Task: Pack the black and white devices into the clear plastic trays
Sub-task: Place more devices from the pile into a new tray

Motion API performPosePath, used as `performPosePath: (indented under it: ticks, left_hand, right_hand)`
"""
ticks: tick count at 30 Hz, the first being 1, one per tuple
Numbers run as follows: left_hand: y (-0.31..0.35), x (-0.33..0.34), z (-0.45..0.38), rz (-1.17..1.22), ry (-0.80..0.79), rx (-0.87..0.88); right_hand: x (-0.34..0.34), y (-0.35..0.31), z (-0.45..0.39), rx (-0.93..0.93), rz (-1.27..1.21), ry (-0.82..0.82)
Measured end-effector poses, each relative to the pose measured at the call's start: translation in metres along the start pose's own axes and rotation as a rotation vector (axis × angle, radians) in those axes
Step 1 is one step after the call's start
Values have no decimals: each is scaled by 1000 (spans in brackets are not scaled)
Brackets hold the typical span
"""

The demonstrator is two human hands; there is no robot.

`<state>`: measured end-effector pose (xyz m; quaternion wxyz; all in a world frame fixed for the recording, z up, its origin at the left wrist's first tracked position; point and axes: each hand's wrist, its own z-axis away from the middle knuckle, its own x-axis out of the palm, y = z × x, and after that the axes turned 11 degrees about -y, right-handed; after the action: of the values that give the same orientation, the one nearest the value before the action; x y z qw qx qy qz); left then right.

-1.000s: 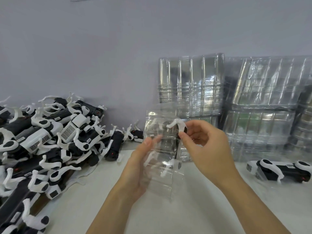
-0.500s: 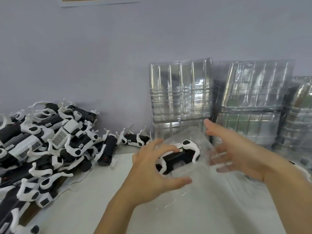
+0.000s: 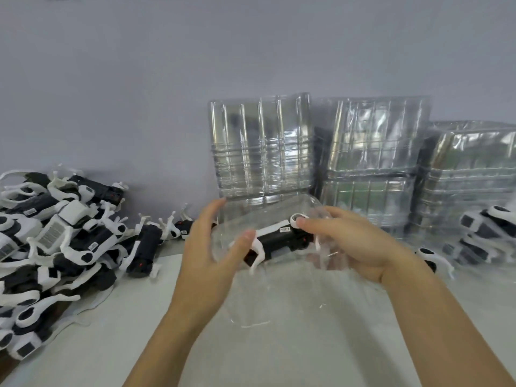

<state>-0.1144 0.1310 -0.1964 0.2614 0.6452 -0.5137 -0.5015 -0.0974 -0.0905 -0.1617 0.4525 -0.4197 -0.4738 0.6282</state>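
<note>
In the middle of the frame a black-bodied device with white curved arms (image 3: 275,241) now lies inside a thin clear plastic clamshell tray (image 3: 268,213), which both hands hold just above the pale tabletop (image 3: 279,344). A second ago the tray stood upright between the fingers with the device's white arm pinched at its top; half a second ago the tray had tipped flat with the device in it and the right hand was spread wide and off it. Since then both hands have come in on the tray.

The left hand (image 3: 212,255) curls round the tray's left end, thumb on the near side and fingers over the far edge. The right hand (image 3: 349,244) cups the right end from beneath, its thumb pressing on the plastic over the white ring at the device's right tip. By appearance, the device is seated and the step in hand is closing or settling the tray.

At the left of the frame lies a heap of unpacked black and white devices (image 3: 61,241). Stacks of empty clear trays (image 3: 262,146) lean on the grey wall (image 3: 139,79) behind, and packed devices in trays (image 3: 488,233) sit at the right edge.
</note>
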Motion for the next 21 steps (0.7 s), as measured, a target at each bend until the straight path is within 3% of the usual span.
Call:
performPosePath:
  ticks: [2,5,14,17,21]
  left_hand:
    - [5,5,-2,331,61,-135]
    - [2,16,-2,659,-40,-317]
    - [12,39,-4,732,-81,-440]
    - [30,52,-14,719,-77,-420]
    - [51,81,-37,767,-145,-449]
  right_hand:
    - [-9,-2,4,-28,-46,6]
    - [-18,-4,9,-41,-9,-7]
    - [-37,-12,33,-48,116,30]
    - [-52,-14,44,-73,176,155]
    - [-77,-15,60,-174,156,449]
